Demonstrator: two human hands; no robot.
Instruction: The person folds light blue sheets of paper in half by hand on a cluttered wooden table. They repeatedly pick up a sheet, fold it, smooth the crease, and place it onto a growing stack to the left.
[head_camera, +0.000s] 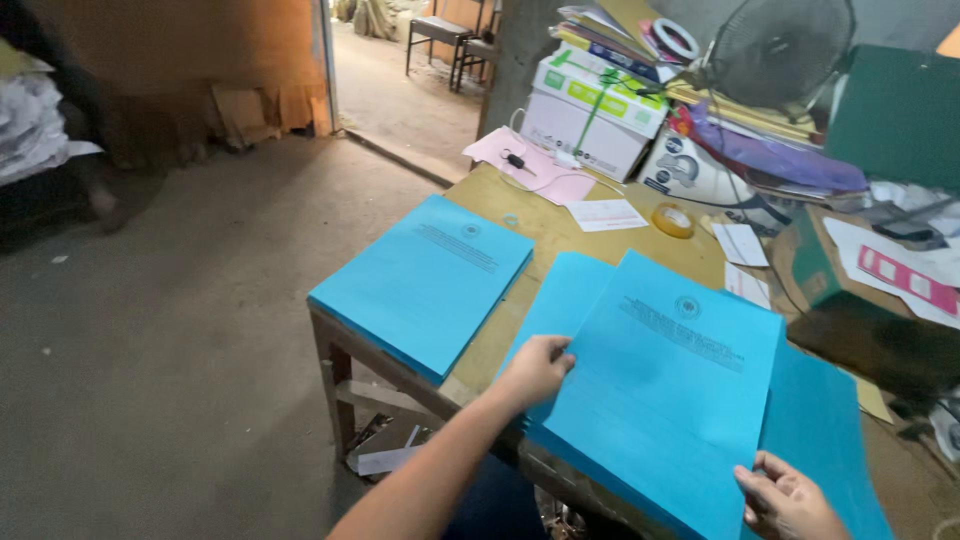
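Wooden counter (500, 330), worn brown top, taken as landmark. Near edge: printed blue cover sheet (668, 385), thin matte card with a round emblem and dark text block, on a matching blue stack (830, 440). Left hand (537, 368): fingers clamped on the sheet's left edge. Right hand (787, 498): fingers pinched on its lower right corner. Left end: second blue stack (425, 280). Far side: white-and-green cardboard box (590, 110), pink paper (540, 165), yellowish tape roll (673, 220).
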